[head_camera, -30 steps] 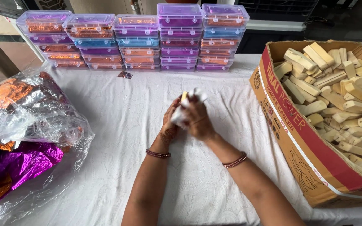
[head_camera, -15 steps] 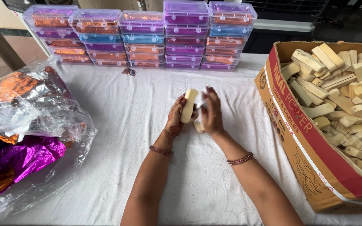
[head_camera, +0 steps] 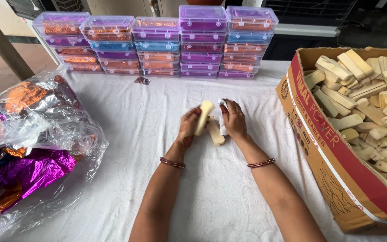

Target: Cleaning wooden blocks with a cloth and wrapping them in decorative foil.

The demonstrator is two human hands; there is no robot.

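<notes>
- The fingers (head_camera: pixel 192 117) of the left hand (head_camera: pixel 188 130) clamp a pale wooden piece (head_camera: pixel 203 117), tilted up so its face meets the right hand.
- A second wooden piece (head_camera: pixel 215 131) lies on the surface (head_camera: pixel 148 134) between the hands.
- The right hand (head_camera: pixel 235 121) pinches a white cloth (head_camera: pixel 222 117) against the held piece.
- A cardboard box (head_camera: pixel 337 161) of similar pieces stands to the right.

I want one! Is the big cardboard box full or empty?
Full. The cardboard box is heaped with pale wooden pieces up to its rim.
</notes>
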